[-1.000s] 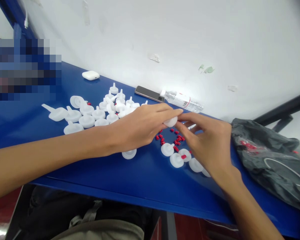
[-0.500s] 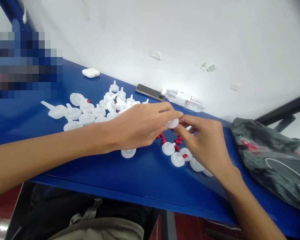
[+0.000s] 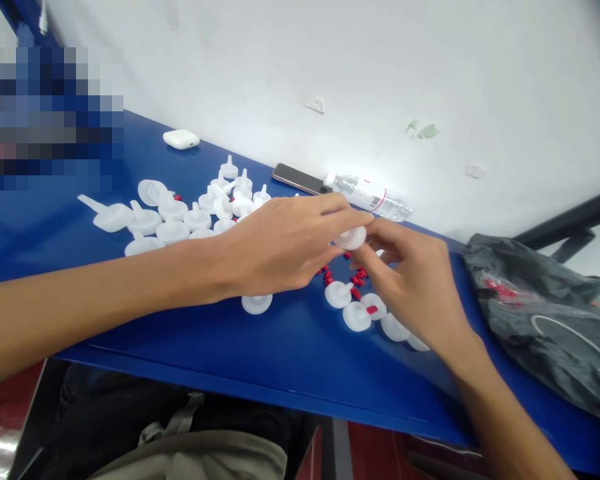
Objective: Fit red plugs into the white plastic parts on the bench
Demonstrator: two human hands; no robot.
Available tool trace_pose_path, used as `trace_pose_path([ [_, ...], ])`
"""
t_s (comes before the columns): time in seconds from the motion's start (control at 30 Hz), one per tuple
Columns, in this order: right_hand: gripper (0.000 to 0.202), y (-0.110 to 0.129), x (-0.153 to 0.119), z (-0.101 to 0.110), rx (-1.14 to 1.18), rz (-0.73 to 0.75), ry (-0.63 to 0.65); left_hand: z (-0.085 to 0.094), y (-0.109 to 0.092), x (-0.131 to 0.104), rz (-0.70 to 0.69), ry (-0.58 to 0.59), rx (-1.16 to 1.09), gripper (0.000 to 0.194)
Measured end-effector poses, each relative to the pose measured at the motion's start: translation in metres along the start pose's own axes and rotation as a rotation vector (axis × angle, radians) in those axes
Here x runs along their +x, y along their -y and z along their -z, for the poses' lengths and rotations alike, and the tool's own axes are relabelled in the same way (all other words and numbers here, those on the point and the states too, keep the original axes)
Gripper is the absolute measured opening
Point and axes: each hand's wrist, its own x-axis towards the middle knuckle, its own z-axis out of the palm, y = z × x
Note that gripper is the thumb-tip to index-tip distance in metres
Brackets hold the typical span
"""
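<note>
A white plastic spout cap (image 3: 351,238) is pinched between the fingers and thumb of my left hand (image 3: 285,243), its round face toward me. From the other side, my right hand (image 3: 413,270) has its thumb and fingers closed at the cap's right edge; its fingertips are partly hidden. Small red tips (image 3: 359,275) lie scattered under the hands. More white spout caps (image 3: 339,294) stand in front of my right hand, and one loose cap has a red tip (image 3: 372,310) on it. A single cap (image 3: 257,304) lies below my left wrist.
Many white spout caps (image 3: 173,233) crowd the blue table (image 3: 280,353) behind my left arm. Along the wall lie a white earbud case (image 3: 181,139), a phone (image 3: 299,179) and a clear bottle (image 3: 370,195). A dark plastic bag (image 3: 545,333) sits at the right.
The cap between my hands has turned so that more of its round face shows. Both hands keep their grip and have barely shifted. The whole view has moved slightly.
</note>
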Motion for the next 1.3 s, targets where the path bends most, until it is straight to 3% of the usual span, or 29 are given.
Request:
trace_pose_path([
  [0.37,0.006,-0.0002,0.0000,0.0014,0.076,-0.047,-0.069,0.0004,-0.0001,0.0021,0.002,-0.092,-0.055,0.037],
  [1.3,0.016,0.0027,0.0005,0.0021,0.109,-0.063,-0.083,0.0019,-0.0015,0.0018,0.024,-0.099,-0.052,0.034],
])
